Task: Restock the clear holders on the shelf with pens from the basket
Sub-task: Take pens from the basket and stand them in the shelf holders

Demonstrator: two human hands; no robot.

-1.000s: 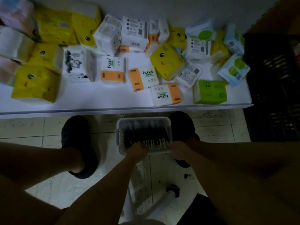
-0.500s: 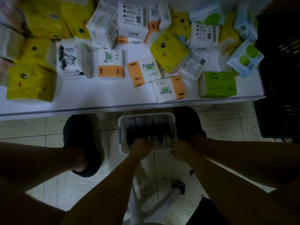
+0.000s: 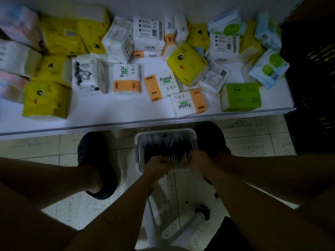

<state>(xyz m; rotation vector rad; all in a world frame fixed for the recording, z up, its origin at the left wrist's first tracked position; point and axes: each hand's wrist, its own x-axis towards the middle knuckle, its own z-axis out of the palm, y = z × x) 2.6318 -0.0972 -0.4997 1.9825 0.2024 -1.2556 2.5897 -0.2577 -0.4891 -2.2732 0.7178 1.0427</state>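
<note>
The shelf (image 3: 108,115) is plain white. On it lie yellow packs (image 3: 187,64) printed with a cartoon face (black eye, orange-red mouth) and white-and-orange packs (image 3: 126,80) lettered "Facial" in black. A white pack (image 3: 85,75) toward the left bears a black cartoon drawing. Near the right end is a lime-green pack (image 3: 241,96), beyond it pale-blue packs (image 3: 270,67) with green circles. The floor (image 3: 253,142) is pale tile speckled black. The basket (image 3: 138,156) is white, its pens (image 3: 168,147) dark with white ends. The slippers (image 3: 94,156) are black — so is the crate (image 3: 311,87) at right.
</note>
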